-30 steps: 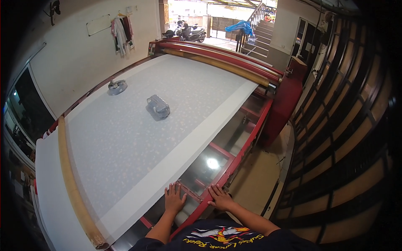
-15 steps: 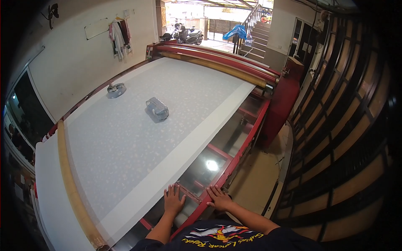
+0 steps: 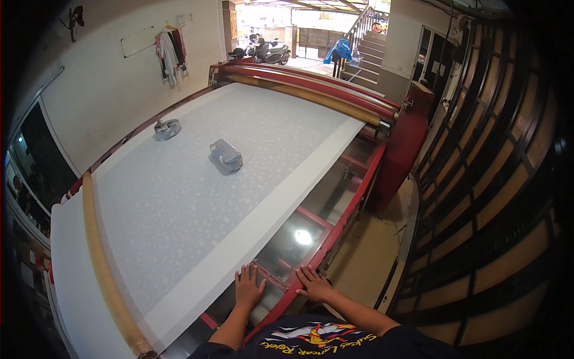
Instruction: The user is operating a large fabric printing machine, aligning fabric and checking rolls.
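Observation:
My left hand (image 3: 250,287) lies with fingers spread at the near edge of a white sheet (image 3: 239,251), beside the red frame of a long machine bed. To its right, my right hand (image 3: 313,284) rests with outstretched fingers on the red side rail (image 3: 344,226). Neither hand holds anything. Pale speckled material (image 3: 179,197) covers most of the bed. On it sit a grey wrapped block (image 3: 226,155) near the middle and another wrapped bundle (image 3: 167,130) toward the far left.
A tan roller (image 3: 103,263) crosses the bed at the left; another (image 3: 311,102) lies at the far end under red bars. Dark metal lattice (image 3: 478,197) stands to the right. Clothes (image 3: 171,57) hang on the wall; motorbikes (image 3: 269,51) and stairs (image 3: 368,57) are beyond.
Both wrapped bundles sit very slightly farther right on the bed. The blue plastic by the stairs has changed shape. My hands stay nearly in place.

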`<state>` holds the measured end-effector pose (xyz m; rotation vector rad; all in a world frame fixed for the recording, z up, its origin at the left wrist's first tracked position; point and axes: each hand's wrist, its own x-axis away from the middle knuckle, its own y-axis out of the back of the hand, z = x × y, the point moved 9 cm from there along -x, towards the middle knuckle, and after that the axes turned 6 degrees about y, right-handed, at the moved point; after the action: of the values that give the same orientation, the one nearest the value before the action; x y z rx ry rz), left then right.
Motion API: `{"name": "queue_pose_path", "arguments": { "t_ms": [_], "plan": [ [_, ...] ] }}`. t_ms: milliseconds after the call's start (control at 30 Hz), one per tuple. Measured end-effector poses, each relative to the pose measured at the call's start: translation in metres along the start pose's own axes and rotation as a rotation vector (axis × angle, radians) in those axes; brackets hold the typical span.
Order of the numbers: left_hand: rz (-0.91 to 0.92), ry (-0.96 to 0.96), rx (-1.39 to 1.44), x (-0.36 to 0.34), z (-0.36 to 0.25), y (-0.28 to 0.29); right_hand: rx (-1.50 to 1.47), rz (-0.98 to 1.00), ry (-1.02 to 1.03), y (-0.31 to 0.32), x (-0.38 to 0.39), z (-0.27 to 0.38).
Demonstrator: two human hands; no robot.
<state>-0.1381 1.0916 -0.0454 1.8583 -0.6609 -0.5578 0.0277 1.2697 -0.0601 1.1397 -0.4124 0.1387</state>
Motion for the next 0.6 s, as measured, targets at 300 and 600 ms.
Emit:
{"name": "queue_pose_path", "arguments": {
  "t_ms": [300,600],
  "plan": [
    [0.000,0.013,0.004,-0.0010,0.0003,-0.0022,0.006,0.000,0.000,0.0026,0.0003,0.0002],
    [0.028,0.025,0.012,0.0011,-0.0060,-0.0019,-0.013,0.008,-0.007,-0.0023,0.0038,-0.0072]
  ]
}}
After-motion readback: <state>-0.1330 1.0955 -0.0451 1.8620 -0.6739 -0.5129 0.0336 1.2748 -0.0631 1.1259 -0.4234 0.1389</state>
